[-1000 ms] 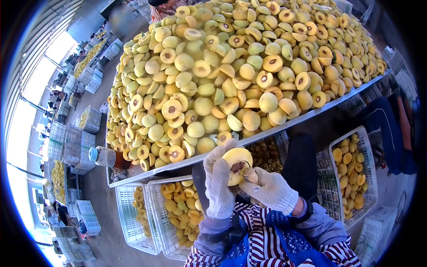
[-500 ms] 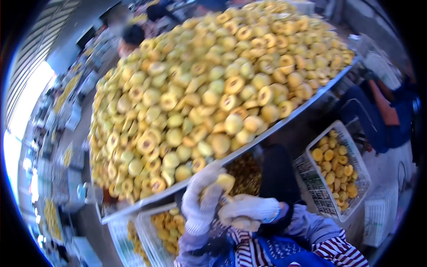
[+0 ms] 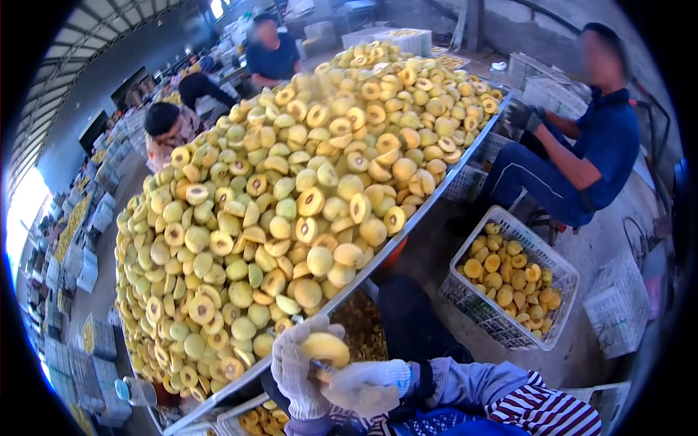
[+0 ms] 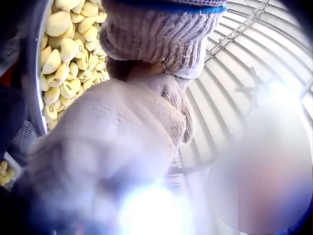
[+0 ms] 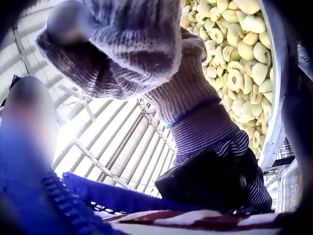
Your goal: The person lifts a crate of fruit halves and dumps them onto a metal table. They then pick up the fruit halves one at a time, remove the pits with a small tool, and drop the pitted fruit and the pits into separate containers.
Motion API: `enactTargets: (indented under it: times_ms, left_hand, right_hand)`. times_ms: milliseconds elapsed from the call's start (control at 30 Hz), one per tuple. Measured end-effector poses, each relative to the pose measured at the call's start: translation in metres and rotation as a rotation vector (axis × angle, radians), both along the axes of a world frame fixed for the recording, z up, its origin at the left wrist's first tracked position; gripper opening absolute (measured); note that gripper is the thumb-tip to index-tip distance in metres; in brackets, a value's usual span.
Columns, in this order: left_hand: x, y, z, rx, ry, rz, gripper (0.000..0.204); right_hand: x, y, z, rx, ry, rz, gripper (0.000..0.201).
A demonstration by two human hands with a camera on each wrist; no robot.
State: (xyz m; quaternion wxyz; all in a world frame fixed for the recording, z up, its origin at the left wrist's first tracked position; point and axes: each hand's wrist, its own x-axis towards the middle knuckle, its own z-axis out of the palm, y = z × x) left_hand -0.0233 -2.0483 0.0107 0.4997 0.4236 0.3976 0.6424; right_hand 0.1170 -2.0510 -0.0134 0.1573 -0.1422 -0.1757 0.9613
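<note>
In the head view the gloved left hand (image 3: 298,369) grips a yellow halved fruit (image 3: 326,349), its fingers curled round the far side. Close against it, the gloved right hand (image 3: 367,386) pinches a small tool (image 3: 322,368) whose end meets the fruit's lower edge. The pile of halved fruit (image 3: 247,240), many with brown pit hollows, fills the metal-edged table just beyond the hands. Both wrist views show knitted gloves close up, the left glove (image 4: 112,132) and the right glove (image 5: 132,49); the fruit being held is hidden there.
A crate (image 3: 509,278) of halved fruit stands on the floor at the right, near a seated person (image 3: 582,156) in dark blue. Other people sit beyond the pile. A jar with a blue lid (image 3: 138,392) stands at the table's left corner. Another crate (image 3: 614,305) is far right.
The head view has swung to the right, bringing the seated person and the people beyond the pile into sight. Both hands stay together at the fruit, which has turned in the left hand.
</note>
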Motion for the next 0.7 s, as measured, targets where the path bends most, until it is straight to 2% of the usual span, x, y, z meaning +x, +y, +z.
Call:
enactTargets:
  times_ms: [33,67,100,133,167,233,300,333,400,433,533,567,633,667,700]
  left_hand:
    - [0.006,-0.001,0.0,-0.002,-0.035,0.049,0.054]
    - [0.007,0.0,0.01,-0.181,-0.198,-0.014,0.051]
    - [0.008,0.0,0.02,-0.364,-0.372,-0.048,0.049]
    - [0.009,0.003,0.017,-0.35,-0.467,-0.044,0.048]
    - [0.01,0.005,0.007,-0.324,-0.561,-0.032,0.047]
    - [0.001,0.004,-0.005,-0.314,-0.636,-0.055,0.051]
    - [-0.01,0.007,-0.014,-0.296,-0.412,0.037,0.057]
    - [-0.018,0.006,-0.021,-0.291,-0.334,0.113,0.058]
    - [-0.038,0.001,-0.038,-0.248,-0.232,0.196,0.055]
    - [-0.054,-0.008,-0.048,-0.254,0.017,0.333,0.055]
    - [-0.108,-0.051,-0.074,-0.204,0.378,0.666,0.037]
    - [-0.135,-0.069,-0.081,-0.249,0.488,0.769,0.029]
    - [-0.174,-0.1,-0.099,-0.484,1.084,0.833,0.029]
    - [-0.197,-0.108,-0.109,-0.258,1.758,0.745,0.03]
    - [-0.175,-0.09,-0.085,-0.183,1.817,0.851,0.028]
  right_hand:
    - [0.001,0.009,-0.019,-0.27,0.433,0.221,0.026]
    - [-0.002,0.007,-0.023,-0.327,0.371,0.219,0.025]
    - [0.0,0.006,-0.001,-0.157,0.333,0.137,0.02]
    - [0.003,0.005,0.022,0.011,0.277,0.056,0.017]
    - [0.002,0.004,0.001,0.087,0.115,0.155,0.015]
    - [0.007,0.005,-0.006,0.11,0.063,0.146,0.016]
    - [0.009,0.01,-0.017,0.154,0.015,0.128,0.018]
    - [0.005,0.007,-0.008,0.113,-0.008,0.045,0.019]
    - [0.012,0.022,-0.004,0.113,-0.069,0.198,0.014]
    - [0.011,0.026,-0.006,0.146,-0.145,0.275,0.015]
    - [0.004,0.03,-0.007,0.385,-0.427,0.286,0.027]
    - [0.004,0.033,-0.008,0.367,-0.418,0.282,0.027]
    - [0.007,0.037,-0.01,0.326,-0.398,0.273,0.028]
    - [0.005,0.038,-0.02,0.28,-0.372,0.311,0.028]
    - [-0.001,0.037,-0.026,0.323,-0.387,0.309,0.027]
